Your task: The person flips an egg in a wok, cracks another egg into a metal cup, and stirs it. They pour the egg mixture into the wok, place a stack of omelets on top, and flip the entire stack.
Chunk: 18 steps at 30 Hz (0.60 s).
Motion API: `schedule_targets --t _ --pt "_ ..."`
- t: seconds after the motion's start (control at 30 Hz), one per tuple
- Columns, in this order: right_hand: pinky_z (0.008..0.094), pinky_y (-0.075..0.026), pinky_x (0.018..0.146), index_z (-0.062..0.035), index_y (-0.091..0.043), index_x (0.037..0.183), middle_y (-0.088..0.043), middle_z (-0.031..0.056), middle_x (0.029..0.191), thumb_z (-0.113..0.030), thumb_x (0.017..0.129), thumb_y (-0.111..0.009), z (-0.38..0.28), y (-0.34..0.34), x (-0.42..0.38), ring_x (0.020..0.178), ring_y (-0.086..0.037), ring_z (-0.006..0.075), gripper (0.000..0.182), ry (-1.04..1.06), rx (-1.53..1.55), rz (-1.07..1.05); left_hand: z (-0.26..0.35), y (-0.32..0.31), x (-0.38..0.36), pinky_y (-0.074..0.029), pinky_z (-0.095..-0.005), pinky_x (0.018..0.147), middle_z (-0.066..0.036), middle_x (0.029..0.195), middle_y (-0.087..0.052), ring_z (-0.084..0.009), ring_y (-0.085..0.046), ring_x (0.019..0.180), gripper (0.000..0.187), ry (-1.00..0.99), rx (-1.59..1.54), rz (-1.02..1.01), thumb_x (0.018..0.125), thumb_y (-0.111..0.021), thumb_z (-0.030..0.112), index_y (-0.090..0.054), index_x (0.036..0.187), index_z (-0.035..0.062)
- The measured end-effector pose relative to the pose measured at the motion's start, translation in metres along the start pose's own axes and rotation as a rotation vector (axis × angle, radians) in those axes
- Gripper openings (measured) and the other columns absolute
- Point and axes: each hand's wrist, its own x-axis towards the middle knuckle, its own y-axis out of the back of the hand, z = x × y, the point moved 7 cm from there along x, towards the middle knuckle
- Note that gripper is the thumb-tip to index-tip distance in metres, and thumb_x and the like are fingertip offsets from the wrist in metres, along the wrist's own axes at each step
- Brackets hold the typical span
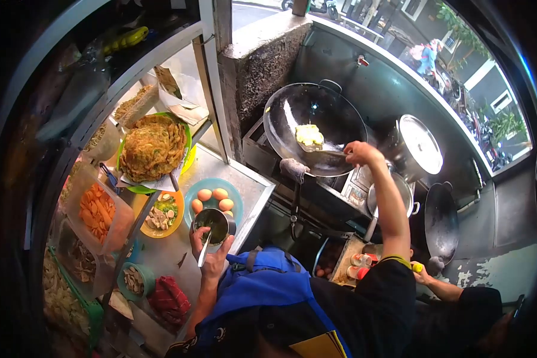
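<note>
My left hand (211, 243) is wrapped round a metal cup (224, 222) that holds something dark green. A spoon (205, 247) leans out over its near rim. Over the right rim of a large black wok (286, 110), my right hand (364, 154) has its fingers closed on what looks like a spatula (335, 150), its handle reaching toward the food. A pale yellow, egg-like piece of food (308, 136) lies in the wok. Just beyond the cup, several brown eggs (204, 195) sit on a blue plate (237, 190).
Fritters (152, 146) fill a green plate on the left, above an orange plate (178, 224) of chopped food. Carrot sticks (97, 212) lie in a plastic tub. A lidded pot (420, 143) and a second wok (440, 224) stand right. Another person's hand (422, 275) is near a yellow-topped item.
</note>
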Motion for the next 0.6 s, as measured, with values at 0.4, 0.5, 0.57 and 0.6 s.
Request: schedule_targets --t 0.4,0.5,0.57,0.6 --pt "0.0456 -0.054 0.096 -0.0197 -0.075 0.109 -0.073 0.0150 0.108 -0.018 0.082 -0.063 -0.002 -0.019 0.017 0.106 -0.069 0.0336 0.030 -0.055 -0.132 0.325 0.007 0.012 0.005 -0.050 -0.0394 0.087 -0.013 0.112 -0.056 -0.0248 -0.059 0.100 0.057 -0.028 0.028 0.049 0.072 -0.088 0.010 -0.050 0.115 0.0074" --pt "0.0454 -0.053 0.098 -0.0194 -0.074 0.113 -0.073 0.0143 0.111 -0.020 0.082 -0.065 0.001 -0.023 0.015 0.107 -0.069 0.0336 0.033 -0.064 -0.042 0.374 0.003 0.014 0.001 -0.050 -0.0393 0.087 -0.013 0.113 -0.055 -0.0245 -0.059 0.101 0.058 -0.015 0.016 0.059 0.072 -0.088 0.011 -0.050 0.115 0.0069" --pt "0.0455 -0.053 0.098 -0.0192 -0.073 0.117 -0.072 0.0147 0.113 -0.022 0.084 -0.066 0.000 -0.029 0.016 0.109 -0.068 0.0346 0.034 -0.108 0.024 0.464 0.001 0.014 -0.001 -0.051 -0.0391 0.087 -0.013 0.113 -0.055 -0.0243 -0.059 0.101 0.058 -0.007 0.015 0.060 0.072 -0.088 0.011 -0.050 0.116 0.0066" --pt "0.0457 -0.054 0.094 -0.0204 -0.073 0.116 -0.073 0.0154 0.110 -0.021 0.087 -0.063 -0.005 -0.028 0.014 0.107 -0.068 0.0358 0.031 -0.089 0.006 0.522 0.002 0.015 -0.001 -0.051 -0.0389 0.087 -0.013 0.112 -0.055 -0.0241 -0.059 0.100 0.058 -0.021 0.026 0.057 0.073 -0.088 0.011 -0.050 0.116 0.0067"
